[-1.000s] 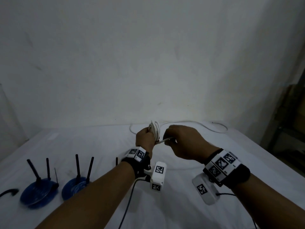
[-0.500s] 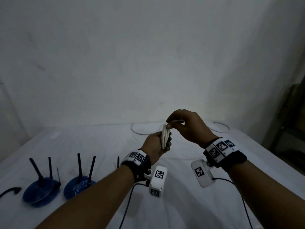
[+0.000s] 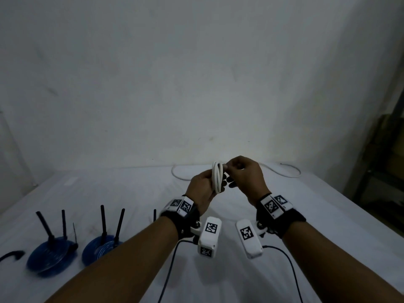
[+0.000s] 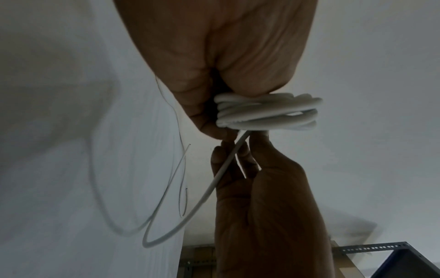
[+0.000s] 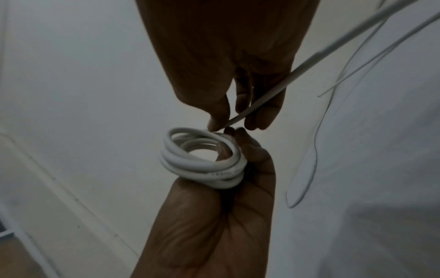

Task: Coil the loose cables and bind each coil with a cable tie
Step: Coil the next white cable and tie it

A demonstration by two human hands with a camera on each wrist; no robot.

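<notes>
1. The left hand (image 3: 202, 188) is raised above the white-covered table (image 3: 328, 215), its fingers curled round a small coil of white cable (image 3: 217, 179); in the right wrist view the fingers pass through the middle of the loops and the coil rests against the palm.

2. The coil stands roughly on edge in the head view, several turns stacked together, between the two hands and touching both.

3. The right hand (image 3: 244, 176) sits just beside the left, on the far side of the coil. Its thumb and fingertips (image 5: 218, 122) pinch the loose run of the same cable (image 4: 214, 184) right at the top of the coil, with the other fingers loosely bent.

4. From that pinch the free length of cable drops away under the right hand and down to the table, where it lies in a wide loop (image 3: 181, 174) beyond both hands, near the wall (image 3: 196, 84).

5. A thin wire (image 4: 183, 197) lies on the cloth close to that loop; what it is I cannot tell.

6. Well off to the left hand's side, near the table's front edge, stand two blue router-like devices with black antennas (image 3: 51, 254), and a short black curved piece (image 3: 13, 254) lies further out still.

7. Both wrists carry white camera units with black-and-white markers (image 3: 209, 236).
</notes>
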